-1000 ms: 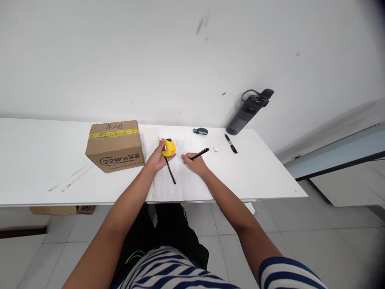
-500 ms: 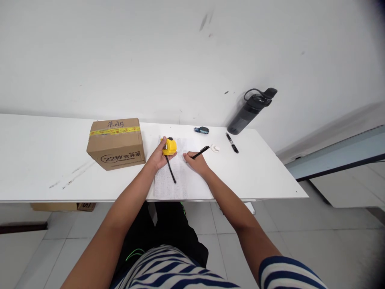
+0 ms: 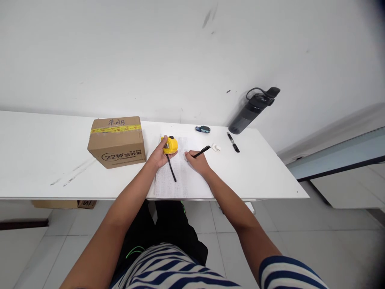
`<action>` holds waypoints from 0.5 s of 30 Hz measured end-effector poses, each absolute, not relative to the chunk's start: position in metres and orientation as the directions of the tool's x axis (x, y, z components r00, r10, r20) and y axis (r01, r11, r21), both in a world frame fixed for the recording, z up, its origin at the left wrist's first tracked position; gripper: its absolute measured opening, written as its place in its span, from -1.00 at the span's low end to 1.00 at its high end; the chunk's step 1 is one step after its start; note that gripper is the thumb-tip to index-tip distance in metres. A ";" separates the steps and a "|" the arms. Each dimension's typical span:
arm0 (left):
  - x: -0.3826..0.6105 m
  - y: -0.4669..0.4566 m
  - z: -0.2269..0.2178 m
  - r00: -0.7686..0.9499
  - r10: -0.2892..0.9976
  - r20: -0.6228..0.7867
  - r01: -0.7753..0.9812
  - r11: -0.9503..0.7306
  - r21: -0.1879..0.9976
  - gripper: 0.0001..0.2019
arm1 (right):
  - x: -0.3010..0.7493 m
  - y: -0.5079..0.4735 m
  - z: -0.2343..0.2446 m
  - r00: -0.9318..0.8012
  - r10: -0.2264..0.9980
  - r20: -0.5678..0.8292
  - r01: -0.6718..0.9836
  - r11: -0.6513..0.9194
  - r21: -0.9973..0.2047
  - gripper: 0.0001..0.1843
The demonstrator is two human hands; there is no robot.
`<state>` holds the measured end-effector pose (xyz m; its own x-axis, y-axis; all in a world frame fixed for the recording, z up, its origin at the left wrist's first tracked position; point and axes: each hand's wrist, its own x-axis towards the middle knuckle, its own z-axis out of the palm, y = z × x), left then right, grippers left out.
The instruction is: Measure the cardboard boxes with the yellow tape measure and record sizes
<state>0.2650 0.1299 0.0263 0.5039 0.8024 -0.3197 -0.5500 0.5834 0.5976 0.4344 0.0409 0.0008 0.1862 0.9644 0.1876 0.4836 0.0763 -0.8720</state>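
A: Item one, with location and grip?

B: One yellow tape measure [image 3: 171, 145], centre of frame, in my left hand [image 3: 159, 157]. My thumb lies along its left side, the other fingers are curled beneath, and the case is gripped between. Its black strap [image 3: 171, 168] hangs toward the bottom of the frame.

A: Item two?

B: One black pen [image 3: 202, 151], just right of centre, in my right hand [image 3: 198, 162]. Thumb and fingers are pinching it near the writing end, the shaft slanting to the upper right. Beneath both hands: one paper sheet [image 3: 171, 188], densely covered in small marks (too fine for me to read). Whether the nib touches it, I cannot tell.

A: Labels and lettering?

B: One cardboard box [image 3: 117, 144], left of centre. Front, printed: "22种 营养素", the 22 inside a ring. Top: yellow tape [image 3: 116, 129] with red marks, dark handwritten characters above it.

A: Remaining stock?

B: Right of centre: a small blue-and-black object [image 3: 203, 129], a small white piece [image 3: 215, 147], a black marker [image 3: 233, 142] with a pale band. Behind the marker, near the wall, one dark bottle [image 3: 248, 114] with a carry loop.

A: Surface and room?

B: One white tabletop [image 3: 54, 152], scuffed at left; white wall [image 3: 144, 60], smudged at the top; grey tiled floor [image 3: 285, 249]. Lower left, under the table edge: another brown carton [image 3: 57, 204].
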 end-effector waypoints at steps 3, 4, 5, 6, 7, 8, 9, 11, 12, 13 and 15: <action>0.264 0.130 0.026 0.509 0.799 -0.320 -0.543 0.587 0.601 -0.67 | 0.434 0.040 0.000 0.175 0.968 0.180 0.487 0.074 -0.870 -0.50; 0.264 0.130 0.026 0.512 0.797 -0.320 -0.541 0.589 0.601 -0.67 | 0.434 0.040 0.000 0.160 0.972 0.172 0.482 0.075 -0.873 -0.50; 0.264 0.130 0.026 0.515 0.796 -0.318 -0.541 0.589 0.600 -0.66 | 0.435 0.040 0.000 0.153 0.974 0.168 0.478 0.076 -0.875 -0.50; 0.264 0.130 0.026 0.517 0.796 -0.316 -0.542 0.590 0.598 -0.66 | 0.435 0.041 0.000 0.156 0.973 0.169 0.476 0.076 -0.876 -0.50; 0.264 0.130 0.026 0.518 0.795 -0.315 -0.544 0.590 0.596 -0.66 | 0.435 0.041 -0.001 0.170 0.970 0.174 0.478 0.073 -0.875 -0.50; 0.264 0.130 0.026 0.518 0.796 -0.314 -0.546 0.590 0.595 -0.66 | 0.435 0.041 -0.001 0.193 0.965 0.180 0.484 0.066 -0.873 -0.50; 0.264 0.130 0.025 0.518 0.796 -0.313 -0.547 0.590 0.594 -0.66 | 0.435 0.042 -0.001 0.219 0.958 0.185 0.490 0.055 -0.870 -0.51; 0.264 0.130 0.025 0.519 0.796 -0.310 -0.546 0.588 0.596 -0.66 | 0.436 0.042 0.000 0.250 0.951 0.180 0.499 0.033 -0.866 -0.51; 0.264 0.130 0.025 0.519 0.797 -0.309 -0.546 0.587 0.598 -0.66 | 0.436 0.042 0.000 0.246 0.954 0.170 0.497 0.027 -0.867 -0.51; 0.264 0.130 0.025 0.519 0.798 -0.307 -0.546 0.586 0.599 -0.66 | 0.436 0.042 0.000 0.229 0.961 0.158 0.492 0.026 -0.870 -0.51; 0.264 0.130 0.025 0.519 0.798 -0.306 -0.545 0.586 0.600 -0.66 | 0.436 0.042 0.000 0.192 0.970 0.145 0.480 0.036 -0.876 -0.52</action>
